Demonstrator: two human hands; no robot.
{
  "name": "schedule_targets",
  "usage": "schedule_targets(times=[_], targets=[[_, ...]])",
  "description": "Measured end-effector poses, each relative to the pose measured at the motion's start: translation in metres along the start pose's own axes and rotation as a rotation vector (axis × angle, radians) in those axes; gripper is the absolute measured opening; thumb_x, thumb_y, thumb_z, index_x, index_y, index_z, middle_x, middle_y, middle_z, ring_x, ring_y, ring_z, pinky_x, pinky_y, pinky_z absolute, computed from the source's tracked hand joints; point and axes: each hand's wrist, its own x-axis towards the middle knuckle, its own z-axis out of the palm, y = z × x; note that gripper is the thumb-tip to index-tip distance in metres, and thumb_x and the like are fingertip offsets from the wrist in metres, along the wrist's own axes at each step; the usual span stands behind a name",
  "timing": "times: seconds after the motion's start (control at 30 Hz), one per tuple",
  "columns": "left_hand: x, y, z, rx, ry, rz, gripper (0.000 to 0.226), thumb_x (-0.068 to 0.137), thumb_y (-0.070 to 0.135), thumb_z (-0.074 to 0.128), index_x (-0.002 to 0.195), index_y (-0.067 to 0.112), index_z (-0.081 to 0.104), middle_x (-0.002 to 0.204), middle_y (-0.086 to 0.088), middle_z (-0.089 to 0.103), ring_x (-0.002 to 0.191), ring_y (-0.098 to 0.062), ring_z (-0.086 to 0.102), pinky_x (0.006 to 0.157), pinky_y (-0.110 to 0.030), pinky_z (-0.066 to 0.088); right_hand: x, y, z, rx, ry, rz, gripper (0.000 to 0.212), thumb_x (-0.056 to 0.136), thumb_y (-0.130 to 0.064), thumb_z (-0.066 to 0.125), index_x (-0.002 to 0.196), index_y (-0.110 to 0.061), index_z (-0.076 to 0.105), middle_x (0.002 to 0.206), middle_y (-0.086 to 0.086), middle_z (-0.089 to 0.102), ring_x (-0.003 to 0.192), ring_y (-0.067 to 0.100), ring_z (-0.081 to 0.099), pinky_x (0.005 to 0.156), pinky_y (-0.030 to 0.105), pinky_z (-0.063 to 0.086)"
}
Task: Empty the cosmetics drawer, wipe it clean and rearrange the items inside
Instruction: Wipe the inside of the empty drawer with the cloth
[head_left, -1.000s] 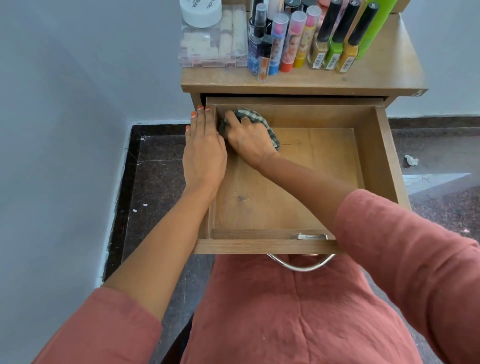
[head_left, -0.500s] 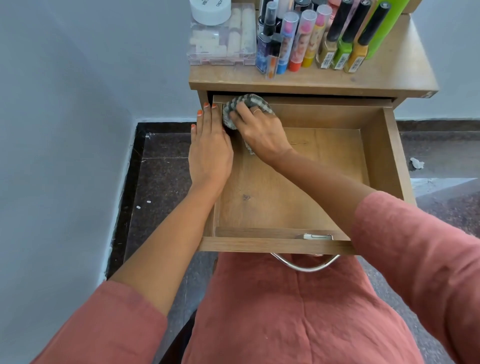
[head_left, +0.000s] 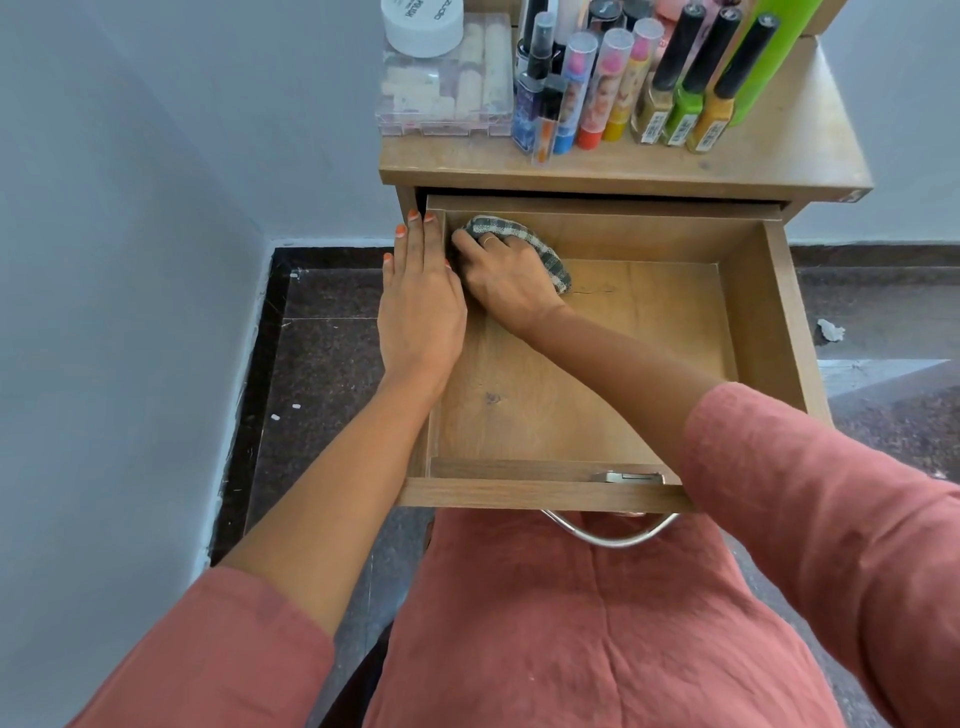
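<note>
The wooden drawer (head_left: 758, 322) is pulled out and holds nothing but my right hand and a cloth. My right hand (head_left: 506, 283) grips a bunched green-and-white checked cloth (head_left: 540, 247) and presses it into the drawer's far left corner. My left hand (head_left: 421, 306) lies flat with straight fingers on the drawer's left wall. The cosmetics stand on the cabinet top (head_left: 779, 150): several tubes and bottles (head_left: 613, 88), a clear plastic box (head_left: 447, 88) and a white jar (head_left: 422, 23) on top of it.
A metal handle (head_left: 608, 535) hangs below the drawer front, over my lap. A grey wall runs along the left. Dark stone floor lies on both sides, with a small crumpled white scrap (head_left: 830, 330) to the right of the drawer.
My right hand with the cloth has rubbed up and down within the far left corner of the drawer. The left hand has stayed on the left wall.
</note>
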Motion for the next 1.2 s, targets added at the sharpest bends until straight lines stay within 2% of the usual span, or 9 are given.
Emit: schedule_targets(times=[0.07, 0.2, 0.33, 0.5, 0.6, 0.7, 0.87, 1.07, 1.2], targets=[[0.0, 0.0, 0.0, 0.005, 0.001, 0.004, 0.048, 0.1, 0.014, 0.022, 0.147, 0.01, 0.013, 0.156, -0.008, 0.011, 0.145, -0.019, 0.008, 0.118, -0.033, 0.007, -0.002, 0.001, -0.002, 0.018, 0.012, 0.017, 0.005, 0.065, -0.02, 0.075, 0.069, -0.017, 0.072, 0.088, -0.005, 0.07, 0.056, 0.009, 0.062, 0.042, 0.022, 0.044], [0.0, -0.001, -0.002, 0.009, 0.004, 0.007, 0.048, 0.1, 0.015, 0.024, 0.147, 0.01, 0.012, 0.156, -0.008, 0.011, 0.145, -0.019, 0.007, 0.118, -0.032, 0.006, -0.002, 0.008, -0.007, 0.055, 0.119, 0.086, 0.018, 0.076, -0.014, 0.053, 0.07, -0.016, 0.07, 0.084, -0.002, 0.069, 0.056, 0.009, 0.062, 0.039, 0.022, 0.045], [-0.001, 0.0, -0.001, 0.017, 0.004, 0.012, 0.048, 0.1, 0.015, 0.024, 0.146, 0.009, 0.013, 0.156, -0.009, 0.011, 0.145, -0.019, 0.008, 0.118, -0.032, 0.007, -0.002, 0.012, -0.011, 0.051, 0.158, 0.071, 0.019, 0.077, -0.011, 0.051, 0.076, -0.016, 0.069, 0.084, -0.002, 0.068, 0.058, 0.01, 0.063, 0.038, 0.022, 0.044], [0.0, -0.001, -0.002, 0.033, 0.004, 0.012, 0.048, 0.1, 0.015, 0.022, 0.146, 0.009, 0.013, 0.156, -0.008, 0.011, 0.145, -0.019, 0.007, 0.118, -0.033, 0.007, -0.007, 0.013, -0.019, 0.01, 0.06, 0.095, 0.028, 0.078, -0.01, 0.042, 0.083, -0.019, 0.068, 0.089, -0.004, 0.069, 0.064, 0.009, 0.064, 0.034, 0.02, 0.042], [-0.001, -0.001, -0.002, 0.03, 0.007, 0.01, 0.047, 0.1, 0.014, 0.022, 0.146, 0.008, 0.014, 0.156, -0.009, 0.012, 0.145, -0.019, 0.008, 0.118, -0.032, 0.006, -0.022, 0.026, -0.021, 0.005, -0.013, 0.118, 0.021, 0.071, -0.013, 0.059, 0.091, -0.018, 0.065, 0.096, -0.001, 0.068, 0.069, 0.012, 0.065, 0.035, 0.022, 0.045], [-0.001, -0.001, -0.001, 0.016, 0.002, 0.01, 0.047, 0.1, 0.013, 0.021, 0.146, 0.007, 0.014, 0.156, -0.009, 0.011, 0.145, -0.019, 0.008, 0.118, -0.032, 0.005, -0.051, 0.052, -0.028, -0.001, -0.044, 0.188, 0.036, 0.061, -0.013, 0.075, 0.094, -0.012, 0.061, 0.099, 0.007, 0.066, 0.071, 0.02, 0.067, 0.034, 0.027, 0.046], [-0.002, -0.001, 0.0, 0.0, 0.005, 0.008, 0.047, 0.1, 0.012, 0.02, 0.146, 0.008, 0.013, 0.156, -0.008, 0.011, 0.145, -0.018, 0.007, 0.118, -0.031, 0.005, -0.1, 0.096, -0.038, -0.001, -0.141, 0.42, 0.022, 0.079, -0.012, 0.041, 0.094, -0.005, 0.055, 0.097, 0.023, 0.06, 0.076, 0.039, 0.064, 0.036, 0.036, 0.045], [-0.001, 0.0, 0.001, -0.01, 0.008, 0.004, 0.047, 0.1, 0.011, 0.02, 0.146, 0.008, 0.014, 0.156, -0.008, 0.011, 0.145, -0.018, 0.007, 0.118, -0.03, 0.006, -0.106, 0.1, -0.04, 0.051, -0.278, 0.648, 0.024, 0.086, 0.003, 0.045, 0.109, 0.0, 0.051, 0.12, 0.027, 0.046, 0.1, 0.045, 0.051, 0.054, 0.039, 0.037], [-0.001, 0.0, 0.001, -0.009, 0.003, 0.003, 0.047, 0.1, 0.013, 0.019, 0.147, 0.008, 0.013, 0.156, -0.008, 0.01, 0.145, -0.018, 0.006, 0.118, -0.03, 0.006, -0.091, 0.088, -0.039, 0.083, -0.221, 0.61, 0.019, 0.084, 0.004, 0.049, 0.102, 0.001, 0.054, 0.112, 0.028, 0.051, 0.094, 0.046, 0.055, 0.049, 0.037, 0.04]])
